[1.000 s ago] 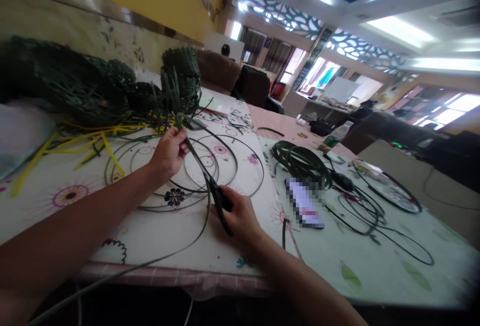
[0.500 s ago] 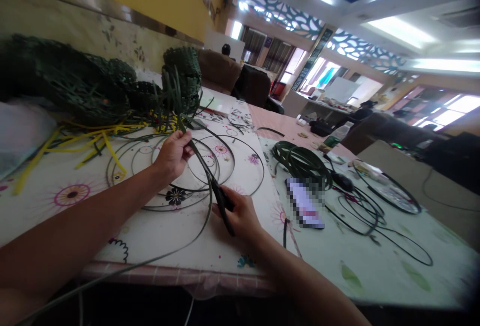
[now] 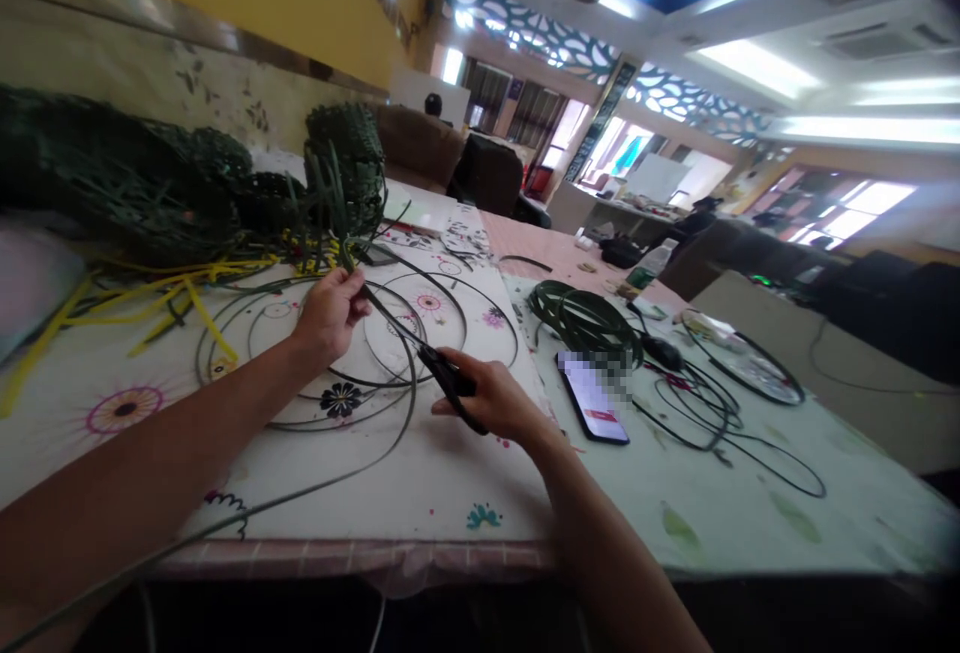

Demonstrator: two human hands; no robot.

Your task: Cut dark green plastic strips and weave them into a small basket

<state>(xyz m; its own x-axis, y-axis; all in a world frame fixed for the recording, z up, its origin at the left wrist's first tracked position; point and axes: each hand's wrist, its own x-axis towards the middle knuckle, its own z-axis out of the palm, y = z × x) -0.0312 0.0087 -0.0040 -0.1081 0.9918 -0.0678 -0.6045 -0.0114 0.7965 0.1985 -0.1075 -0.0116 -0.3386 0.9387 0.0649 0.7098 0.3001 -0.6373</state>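
My left hand point(image 3: 334, 313) is closed around a dark green flat strip point(image 3: 386, 313), pinching it near its upper part. From there the strip slants down to the right, and a long length curves back toward the lower left edge. Scissors point(image 3: 454, 388) with black handles are in my right hand point(image 3: 499, 398), their blades pointing up left at the strip. Whether the blades touch the strip I cannot tell. Behind my left hand stands a bunch of upright green strips point(image 3: 330, 198). Thin dark hoops of strip point(image 3: 465, 308) lie on the flowered tablecloth point(image 3: 300, 493) under both hands.
Dark green woven baskets point(image 3: 135, 183) and yellow strips point(image 3: 172, 293) crowd the left back. To the right lie a coiled green strip point(image 3: 585, 318), a phone point(image 3: 592, 403), a black cable point(image 3: 697, 433) and a clear bottle point(image 3: 652, 263). Chairs point(image 3: 487, 173) stand behind the table.
My right hand with the scissors has shifted slightly right and away from the left hand. The left hand keeps its grip on the strip. The whole view has turned a little to the right.
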